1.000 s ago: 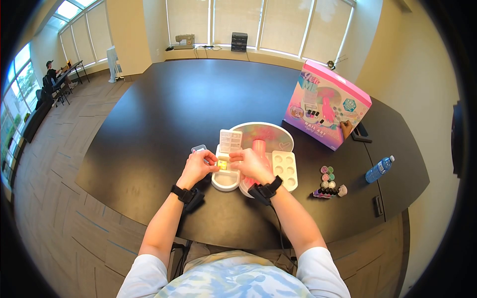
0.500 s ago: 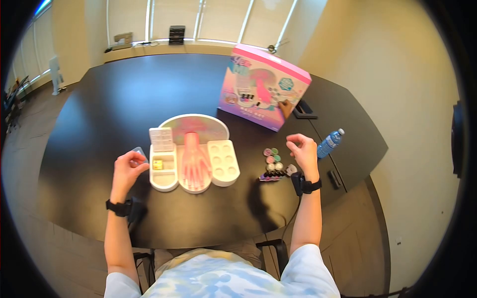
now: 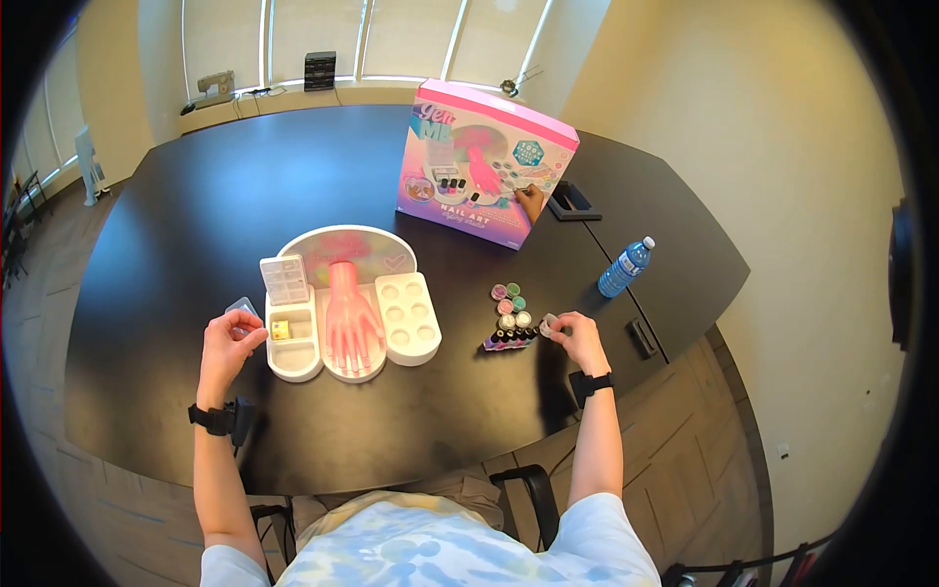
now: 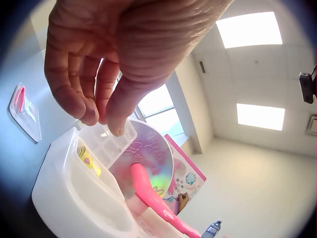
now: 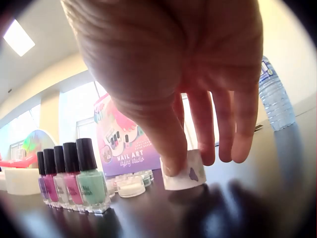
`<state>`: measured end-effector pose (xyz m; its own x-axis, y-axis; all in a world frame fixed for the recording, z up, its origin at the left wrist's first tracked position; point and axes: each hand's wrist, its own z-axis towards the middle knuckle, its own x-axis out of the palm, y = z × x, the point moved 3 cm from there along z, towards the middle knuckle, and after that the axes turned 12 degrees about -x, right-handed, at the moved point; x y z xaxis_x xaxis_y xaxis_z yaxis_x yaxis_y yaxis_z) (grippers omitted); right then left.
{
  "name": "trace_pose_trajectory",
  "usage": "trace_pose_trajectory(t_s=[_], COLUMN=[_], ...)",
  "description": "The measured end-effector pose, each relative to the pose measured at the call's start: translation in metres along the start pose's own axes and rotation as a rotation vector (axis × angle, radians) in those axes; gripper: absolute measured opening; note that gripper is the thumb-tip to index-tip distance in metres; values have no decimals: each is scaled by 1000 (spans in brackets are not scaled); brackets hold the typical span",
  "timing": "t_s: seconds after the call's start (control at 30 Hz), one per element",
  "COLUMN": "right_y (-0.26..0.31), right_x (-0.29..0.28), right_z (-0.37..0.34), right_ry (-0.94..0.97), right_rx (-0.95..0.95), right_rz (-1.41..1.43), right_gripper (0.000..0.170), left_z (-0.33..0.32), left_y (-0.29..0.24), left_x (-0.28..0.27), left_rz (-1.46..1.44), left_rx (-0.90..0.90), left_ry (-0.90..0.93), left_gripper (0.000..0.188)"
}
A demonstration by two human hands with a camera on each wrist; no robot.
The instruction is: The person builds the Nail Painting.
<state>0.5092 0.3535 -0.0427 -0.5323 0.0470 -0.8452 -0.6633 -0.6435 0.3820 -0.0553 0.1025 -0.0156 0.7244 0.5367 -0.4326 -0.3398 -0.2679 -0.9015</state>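
My right hand (image 3: 579, 344) pinches a small white roll (image 5: 184, 179) with a purple mark, low at the tabletop, right of a row of nail polish bottles (image 5: 74, 181). Beside the left edge of the white nail station (image 3: 304, 360), my left hand (image 3: 227, 354) hovers with fingers loosely bent; nothing shows between its fingertips in the left wrist view. A yellow item (image 3: 282, 330) lies in the station's left compartment, under a raised clear-white lid (image 3: 285, 281). The pink model hand (image 3: 350, 323) rests at the station's middle, the six-well tray (image 3: 409, 318) at its right.
Small glitter pots (image 3: 506, 306) stand behind the polish bottles. A nail art box (image 3: 479, 166) is upright at the back, with a water bottle (image 3: 626, 267) to its right. A clear case (image 4: 26, 115) lies left of the station.
My right hand has moved from the station to the right and down onto the white roll, now pinched. My left hand has drawn back from the compartment with the yellow item. The view has shifted right.
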Motion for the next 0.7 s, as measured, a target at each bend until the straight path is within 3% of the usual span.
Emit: trace_pose_trajectory(t_s=[0.1,0.17,0.23,0.3,0.37,0.43,0.57,0.7], right_y=[0,19,36,82,126,174,230,272], right_x=[-3,-16,-18,-20,-14,-11,29,55], right_z=[6,16,30,49,64,78,107,121], right_ry=[-31,-158,-162,-165,-83,-39,111,284], right_rx=[121,192,171,-27,-47,-64,-300,-404], right_rz=[38,267,424,919,1156,1168,1374,1432], right_gripper=[20,15,11,10,7,5,8,13], left_z=[-4,-7,-13,-17,-23,-36,-60,-54], left_y=[-7,-14,-30,-47,-63,-86,-123,-123], left_x=[-1,-1,3,13,27,44,64,70], left_rz=[-3,-4,-71,-85,-72,-197,-298,-520], left_rx=[-10,-19,28,83,170,291,395,297], left_ry=[-4,-15,5,36,56,86,57,221], left_gripper=[14,13,11,10,12,16,24,30])
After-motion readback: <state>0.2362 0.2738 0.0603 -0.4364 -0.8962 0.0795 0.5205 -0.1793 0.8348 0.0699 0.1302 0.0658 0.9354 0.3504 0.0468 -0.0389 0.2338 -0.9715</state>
